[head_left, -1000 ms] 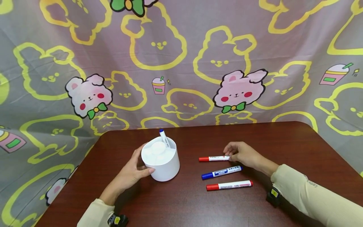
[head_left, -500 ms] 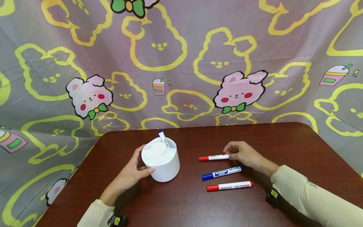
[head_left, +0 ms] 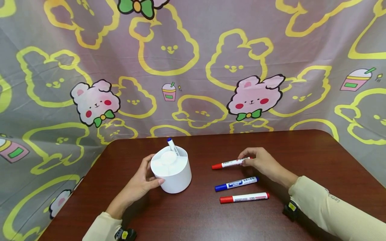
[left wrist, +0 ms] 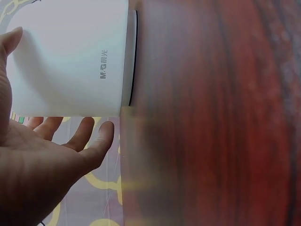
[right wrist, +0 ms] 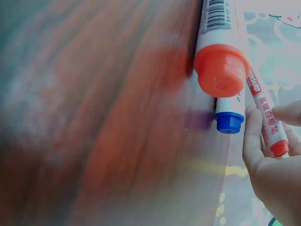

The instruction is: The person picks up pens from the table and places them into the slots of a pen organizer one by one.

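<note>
My left hand grips the side of a white round pen holder with slanted compartments, thumb in front and fingers behind. A white marker with a blue end leans in its back compartment. In the left wrist view, grey lettering shows on the holder's wall. Over on the right, my right hand pinches a red-capped whiteboard marker near its tail. That marker tilts, tail raised and red cap low over the table. The right wrist view shows it between thumb and fingers.
Nearer me lie a blue whiteboard marker and a second red marker, roughly side by side on the dark wooden table. A patterned cloth hangs behind the table's far edge.
My right hand has risen slightly, lifting the red marker's tail so it slants. The blue-ended marker leans a little further left in the pen holder. My left hand stays put.
</note>
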Demonstrator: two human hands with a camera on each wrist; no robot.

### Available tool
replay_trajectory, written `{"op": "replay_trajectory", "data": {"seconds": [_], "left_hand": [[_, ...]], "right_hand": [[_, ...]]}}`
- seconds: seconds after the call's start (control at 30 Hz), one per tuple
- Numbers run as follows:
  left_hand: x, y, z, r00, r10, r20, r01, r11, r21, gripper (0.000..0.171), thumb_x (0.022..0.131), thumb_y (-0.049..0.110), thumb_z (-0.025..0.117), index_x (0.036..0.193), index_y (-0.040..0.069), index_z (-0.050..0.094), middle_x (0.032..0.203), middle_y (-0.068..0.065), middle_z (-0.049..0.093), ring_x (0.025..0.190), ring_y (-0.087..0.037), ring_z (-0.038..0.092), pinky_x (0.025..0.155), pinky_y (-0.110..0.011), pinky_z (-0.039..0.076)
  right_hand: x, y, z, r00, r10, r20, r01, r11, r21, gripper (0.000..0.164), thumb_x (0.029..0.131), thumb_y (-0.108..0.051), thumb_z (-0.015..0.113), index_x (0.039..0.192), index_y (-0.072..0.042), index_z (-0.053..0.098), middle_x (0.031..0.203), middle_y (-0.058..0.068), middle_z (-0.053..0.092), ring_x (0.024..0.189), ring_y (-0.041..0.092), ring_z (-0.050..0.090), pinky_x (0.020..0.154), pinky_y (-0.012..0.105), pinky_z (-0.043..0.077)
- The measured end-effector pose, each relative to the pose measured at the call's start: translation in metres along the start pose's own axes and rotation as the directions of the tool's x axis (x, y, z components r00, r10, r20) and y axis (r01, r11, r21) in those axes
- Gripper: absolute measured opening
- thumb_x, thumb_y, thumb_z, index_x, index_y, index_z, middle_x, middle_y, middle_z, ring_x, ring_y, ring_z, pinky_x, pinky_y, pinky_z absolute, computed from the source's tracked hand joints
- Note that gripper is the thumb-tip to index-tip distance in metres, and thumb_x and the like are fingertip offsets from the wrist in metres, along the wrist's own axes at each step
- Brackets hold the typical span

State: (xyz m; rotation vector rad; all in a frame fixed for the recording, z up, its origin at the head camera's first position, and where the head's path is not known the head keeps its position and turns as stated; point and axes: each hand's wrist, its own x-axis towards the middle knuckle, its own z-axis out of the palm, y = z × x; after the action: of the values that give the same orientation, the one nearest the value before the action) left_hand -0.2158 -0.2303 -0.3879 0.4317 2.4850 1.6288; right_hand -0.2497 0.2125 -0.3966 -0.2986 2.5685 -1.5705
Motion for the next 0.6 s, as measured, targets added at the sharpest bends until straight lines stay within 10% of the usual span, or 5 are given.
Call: {"op": "replay_trajectory", "data": {"seconds": [0.6], "left_hand": [[-0.001, -0.002, 0.000, 1.000, 0.009, -0.012, -0.009, 1.000, 0.012, 0.094, 0.091, 0.014, 0.081, 0.161, 0.012, 0.018, 0.163, -0.020, 0.037, 0.140, -0.041, 0.048, 0.107, -0.045, 0.051]], "right_hand": [[0.002, -0.011, 0.001, 0.998, -0.041, -0.056, 0.058, 0.933, 0.354, 0.028, 0.096, 0.009, 0.064, 0.122, 0.019, 0.057, 0.108, 0.010, 0.069, 0.091, 0.012, 0.074, 0.090, 0.039, 0.062]]}}
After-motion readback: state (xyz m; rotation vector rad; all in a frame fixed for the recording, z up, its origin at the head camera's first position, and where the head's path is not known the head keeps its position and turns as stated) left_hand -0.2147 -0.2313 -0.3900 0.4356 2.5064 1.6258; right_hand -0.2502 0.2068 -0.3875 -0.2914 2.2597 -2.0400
